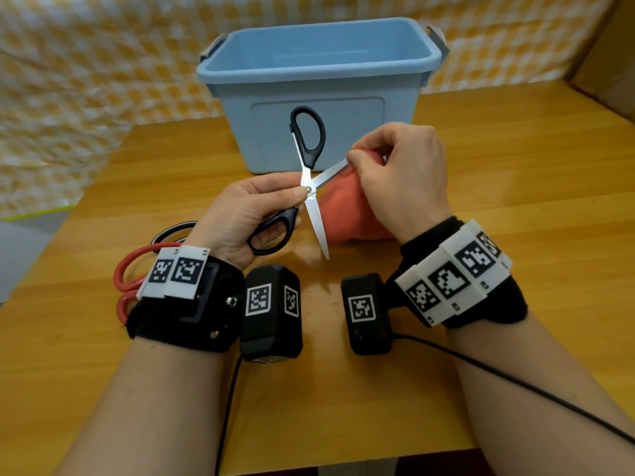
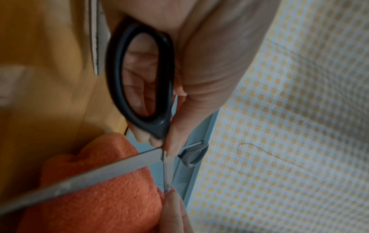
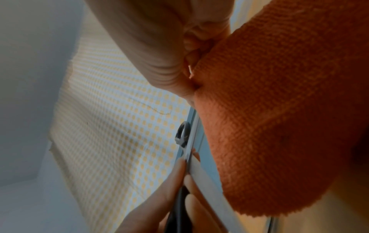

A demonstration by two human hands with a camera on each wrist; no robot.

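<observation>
— Wooden table [image 1: 515, 235], blue bin [image 1: 395, 139] at its far side, checked backdrop [image 1: 86, 80] behind. Both hands hold the scissors [image 1: 311, 188] up off the table, just in front of the bin, blades spread wide.
— Grips?
— Left hand [image 1: 247, 214] wraps the lower handle loop, thumb at the pivot. Right hand [image 1: 402, 173] pinches an orange cloth [image 1: 347, 207] round the upper-right blade. Looks like a blade wipe.
— Risks?
— Fingers sit right over the edge with only cloth between. Too hard a squeeze while sliding could cut through. Also, the free blade [image 1: 318, 231] is bare and points down, with its tip near the black wrist units [image 1: 271, 310]. If the left grip slackens, the blades could swing shut on the right fingers.
— Room?
— Open table to the right and on the near side. Left is tighter: red loops [image 1: 130, 269] lie just beside the left wrist. The bin wall is close behind the top handle [image 1: 309, 135], so there's little room forward. I'd stroke outward to the tip.
</observation>
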